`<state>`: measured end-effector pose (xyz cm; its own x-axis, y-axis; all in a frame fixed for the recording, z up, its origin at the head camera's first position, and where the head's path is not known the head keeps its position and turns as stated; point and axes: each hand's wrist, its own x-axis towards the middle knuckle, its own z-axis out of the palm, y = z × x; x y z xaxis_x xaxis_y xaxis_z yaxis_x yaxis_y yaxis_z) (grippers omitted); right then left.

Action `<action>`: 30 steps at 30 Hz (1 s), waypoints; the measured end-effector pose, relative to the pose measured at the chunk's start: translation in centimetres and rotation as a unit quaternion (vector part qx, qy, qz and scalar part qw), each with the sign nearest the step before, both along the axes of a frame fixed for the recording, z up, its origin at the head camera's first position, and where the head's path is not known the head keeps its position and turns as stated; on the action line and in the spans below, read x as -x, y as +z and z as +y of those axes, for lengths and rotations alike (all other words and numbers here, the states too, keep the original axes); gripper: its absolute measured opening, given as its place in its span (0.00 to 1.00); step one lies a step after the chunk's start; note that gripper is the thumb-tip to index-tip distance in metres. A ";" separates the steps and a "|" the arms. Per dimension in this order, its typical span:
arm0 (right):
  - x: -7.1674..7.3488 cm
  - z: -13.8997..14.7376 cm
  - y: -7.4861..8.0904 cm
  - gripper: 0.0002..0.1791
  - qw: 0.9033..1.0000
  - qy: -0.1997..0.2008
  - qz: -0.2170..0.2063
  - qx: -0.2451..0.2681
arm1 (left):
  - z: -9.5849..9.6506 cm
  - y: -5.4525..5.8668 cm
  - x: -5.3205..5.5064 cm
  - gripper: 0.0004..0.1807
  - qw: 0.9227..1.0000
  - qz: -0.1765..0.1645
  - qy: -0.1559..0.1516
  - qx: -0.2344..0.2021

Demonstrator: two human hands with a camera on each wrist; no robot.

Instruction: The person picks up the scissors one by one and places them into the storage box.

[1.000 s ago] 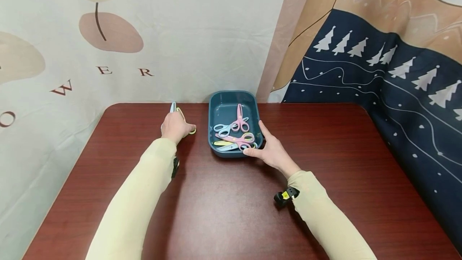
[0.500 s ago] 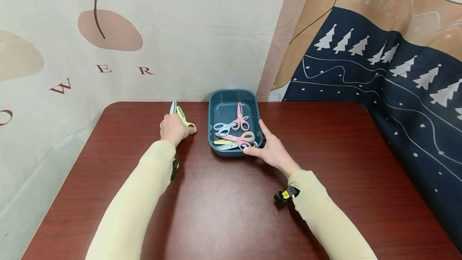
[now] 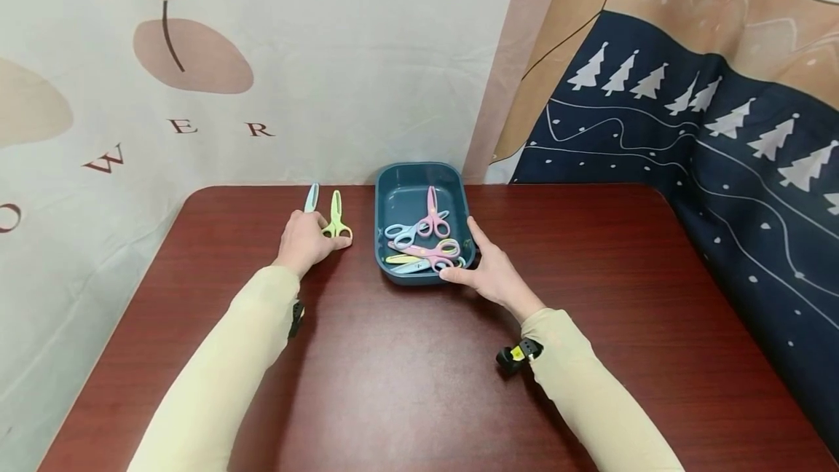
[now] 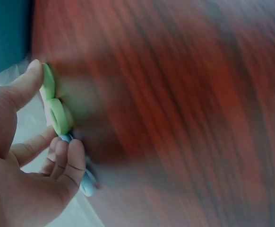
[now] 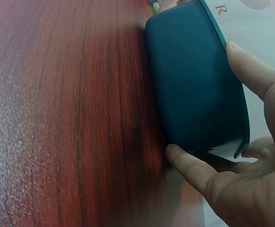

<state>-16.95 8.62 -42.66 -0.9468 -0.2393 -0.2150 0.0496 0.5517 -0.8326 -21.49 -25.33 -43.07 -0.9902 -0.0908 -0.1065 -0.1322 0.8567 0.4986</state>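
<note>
Near the back edge of the table, my left hand (image 3: pixel 308 239) pinches the handle loops of yellow-green scissors (image 3: pixel 337 213), thumb on one side and index finger on the other. Light-blue scissors (image 3: pixel 312 197) lie just left of them, their handles mostly hidden by the hand; in the left wrist view the other fingers curl beside a blue loop (image 4: pixel 87 185). My right hand (image 3: pixel 494 268) grips the near right corner of a dark teal plastic box (image 3: pixel 387 202), thumb at the rim. Inside the box are pink scissors (image 3: pixel 432 215), blue scissors (image 3: pixel 403 233) and several more.
The reddish-brown wooden table (image 3: pixel 393 370) ends at the back against a pale printed cloth (image 3: pixel 341 93). On the right hangs a navy cloth (image 3: pixel 629 122) with white trees. The box stands at the back edge, right of the loose scissors.
The yellow-green scissors have turned from slanting to nearly straight, blades toward the back, and stand apart from the blue pair. My left hand has shifted slightly left and nearer. My right hand stays put.
</note>
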 end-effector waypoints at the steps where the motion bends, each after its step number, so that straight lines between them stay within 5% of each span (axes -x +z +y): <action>1: 0.0 0.0 0.0 0.63 1.000 0.002 0.002 -0.001 | -0.2 -0.1 0.0 0.30 1.000 0.002 -0.005 0.000; 30: -0.1 0.0 -0.1 0.63 1.000 0.002 0.011 -0.006 | -2.9 -0.5 -0.4 0.27 0.996 0.047 -0.071 -0.002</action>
<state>-16.90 8.61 -42.74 -0.9505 -0.2401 -0.1971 0.0295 0.5620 -0.8266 -21.13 -28.21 -43.59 -0.9986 0.0509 -0.0129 0.0373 0.8615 0.5063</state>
